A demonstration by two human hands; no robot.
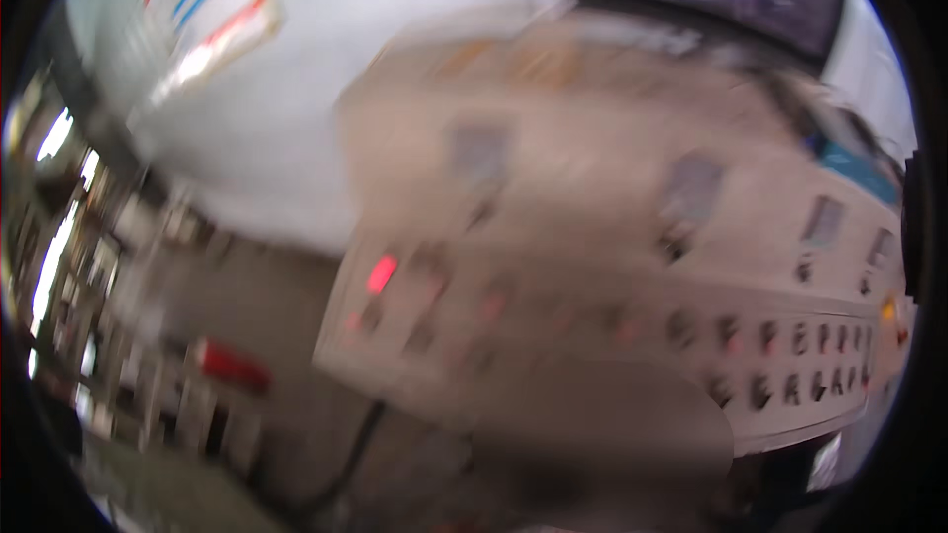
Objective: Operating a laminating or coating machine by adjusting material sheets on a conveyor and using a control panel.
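Neither my left hand nor my right hand can be made out in the head view, which is heavily smeared by motion. A wide beige control console (583, 237) fills the middle and right. Its lower face carries rows of dark knobs or switches (760, 390), and a red lamp (381, 274) glows near its left end. Several greyish rectangular gauges or displays, one of them a left gauge (482, 148), sit on the sloping upper face. A blurred, rounded grey-brown shape (612, 415) covers part of the console's lower edge; I cannot tell what it is.
Above the console at the upper right is a large screen (820, 0). A sheet with coloured stripes (212, 0) hangs on the pale wall at the upper left. On the left lie a red object (232, 365) and blurred clutter. A dark cable or tube (360, 449) curves below the console.
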